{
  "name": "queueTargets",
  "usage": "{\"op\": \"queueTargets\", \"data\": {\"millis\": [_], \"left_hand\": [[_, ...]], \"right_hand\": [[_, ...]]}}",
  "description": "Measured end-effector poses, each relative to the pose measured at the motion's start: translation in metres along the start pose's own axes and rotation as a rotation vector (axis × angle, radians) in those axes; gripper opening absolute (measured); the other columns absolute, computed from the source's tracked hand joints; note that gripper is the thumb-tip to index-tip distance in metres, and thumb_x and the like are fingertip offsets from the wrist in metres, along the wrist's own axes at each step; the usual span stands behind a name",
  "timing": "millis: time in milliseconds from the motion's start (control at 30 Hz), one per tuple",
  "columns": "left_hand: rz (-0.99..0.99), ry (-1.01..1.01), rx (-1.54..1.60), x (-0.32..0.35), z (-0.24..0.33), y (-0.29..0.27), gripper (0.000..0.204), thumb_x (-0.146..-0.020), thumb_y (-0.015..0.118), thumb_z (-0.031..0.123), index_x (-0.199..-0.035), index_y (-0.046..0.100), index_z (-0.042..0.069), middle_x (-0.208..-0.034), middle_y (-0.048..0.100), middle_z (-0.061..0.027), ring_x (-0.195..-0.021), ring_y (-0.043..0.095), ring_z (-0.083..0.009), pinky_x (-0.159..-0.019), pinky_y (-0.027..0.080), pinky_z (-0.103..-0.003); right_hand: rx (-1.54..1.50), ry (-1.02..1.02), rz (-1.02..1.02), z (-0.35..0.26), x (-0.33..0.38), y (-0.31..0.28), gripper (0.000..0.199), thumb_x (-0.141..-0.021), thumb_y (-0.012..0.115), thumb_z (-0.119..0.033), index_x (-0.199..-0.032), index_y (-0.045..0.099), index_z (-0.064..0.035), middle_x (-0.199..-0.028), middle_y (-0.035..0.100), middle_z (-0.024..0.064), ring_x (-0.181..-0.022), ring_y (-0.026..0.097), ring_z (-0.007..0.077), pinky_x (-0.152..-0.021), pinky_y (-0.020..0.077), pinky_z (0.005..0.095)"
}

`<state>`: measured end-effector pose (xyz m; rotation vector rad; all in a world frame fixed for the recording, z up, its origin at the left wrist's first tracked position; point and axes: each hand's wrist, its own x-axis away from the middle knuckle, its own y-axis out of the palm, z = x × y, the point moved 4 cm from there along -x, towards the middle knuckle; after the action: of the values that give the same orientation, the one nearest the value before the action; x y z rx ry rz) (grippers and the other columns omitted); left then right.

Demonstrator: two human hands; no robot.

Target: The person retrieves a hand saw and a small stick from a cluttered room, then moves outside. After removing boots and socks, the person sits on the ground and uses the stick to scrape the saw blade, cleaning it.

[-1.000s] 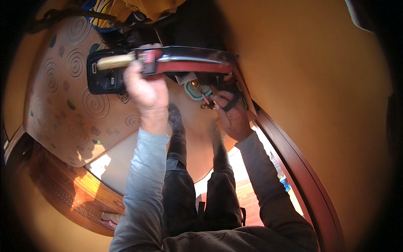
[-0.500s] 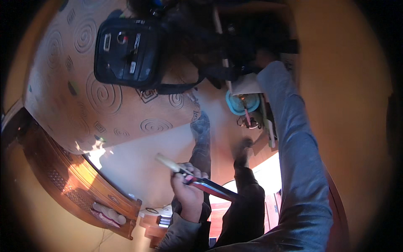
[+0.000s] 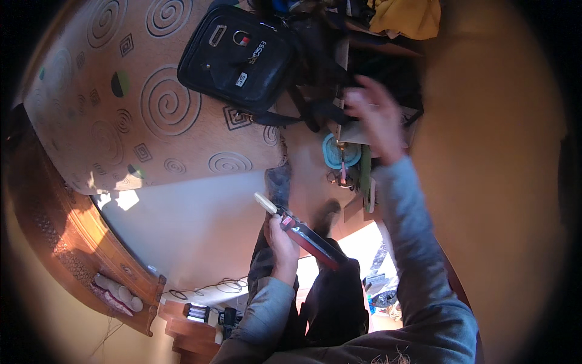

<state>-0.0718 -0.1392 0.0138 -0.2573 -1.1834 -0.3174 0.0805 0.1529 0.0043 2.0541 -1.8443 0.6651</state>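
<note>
From where I sit, I have the left hand (image 3: 282, 246) closed around a long flat piece (image 3: 312, 244), dark and red along its length, with a pale handle (image 3: 265, 202). My grip falls near the joint of handle and body, the thumb lying on the upper side; I cannot make out how the other fingers wrap behind. The piece slants across my view: the handle juts past the hand toward the upper left, while the far end runs to the lower right, over the dark-trousered legs (image 3: 336, 300).

My right hand (image 3: 381, 118) is well apart from it, higher and to the right, blurred, with its fingers stretched out and loosely parted. It is above or beside a dark open space (image 3: 385, 70); I cannot tell whether the fingertips touch anything there.

Just left of and below that hand I see a turquoise dish (image 3: 328, 159), between the right hand and the piece. Farther up and left, a black bag (image 3: 224, 73) lies on a spiral-patterned cover (image 3: 188, 148), away from both hands. A yellow cloth (image 3: 406, 19) sits beyond the right hand, near the top.
</note>
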Motion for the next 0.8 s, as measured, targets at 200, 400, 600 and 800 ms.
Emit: {"op": "queueTargets", "data": {"millis": [200,400,600,800], "left_hand": [[0.058,0.029,0.005,0.015,0.013,0.016,0.013,-0.091,0.047,0.02,-0.089,0.052,0.009,-0.078,0.049,0.0008,-0.071,0.049,-0.0114,-0.072,0.042,-0.027],[0.03,0.056,-0.02,0.007,0.006,-0.003,0.016,-0.09,0.049,0.021,-0.093,0.054,0.007,-0.081,0.054,-0.0023,-0.073,0.051,-0.0137,-0.07,0.044,-0.03],[-0.03,0.118,-0.104,-0.016,-0.017,-0.033,0.017,-0.089,0.049,0.023,-0.092,0.054,0.007,-0.085,0.056,-0.0051,-0.071,0.053,-0.0165,-0.064,0.047,-0.035],[-0.021,-0.007,-0.08,0.003,-0.013,-0.02,0.018,-0.089,0.049,0.025,-0.092,0.053,0.007,-0.084,0.055,-0.0054,-0.073,0.055,-0.0192,-0.061,0.05,-0.039]], "right_hand": [[-0.371,0.195,0.174,0.037,-0.042,0.144,0.094,-0.069,0.083,-0.029,-0.14,0.033,0.0082,-0.132,0.051,0.0241,-0.119,0.054,0.0276,-0.102,0.0409,0.0328],[-0.349,-0.168,0.294,-0.018,-0.007,0.108,0.051,-0.069,0.077,-0.011,-0.113,0.057,0.0072,-0.1,0.067,0.0115,-0.087,0.064,0.0182,-0.082,0.0518,0.0303],[-0.141,-0.262,0.403,-0.077,0.085,-0.049,0.051,-0.071,0.076,-0.01,-0.116,0.058,0.0047,-0.103,0.067,0.0105,-0.088,0.064,0.0172,-0.08,0.0519,0.0295],[0.161,-0.139,0.438,-0.008,0.03,-0.17,0.052,-0.074,0.076,-0.019,-0.117,0.06,0.0057,-0.111,0.066,0.0159,-0.098,0.063,0.0262,-0.087,0.0495,0.0351]]}}
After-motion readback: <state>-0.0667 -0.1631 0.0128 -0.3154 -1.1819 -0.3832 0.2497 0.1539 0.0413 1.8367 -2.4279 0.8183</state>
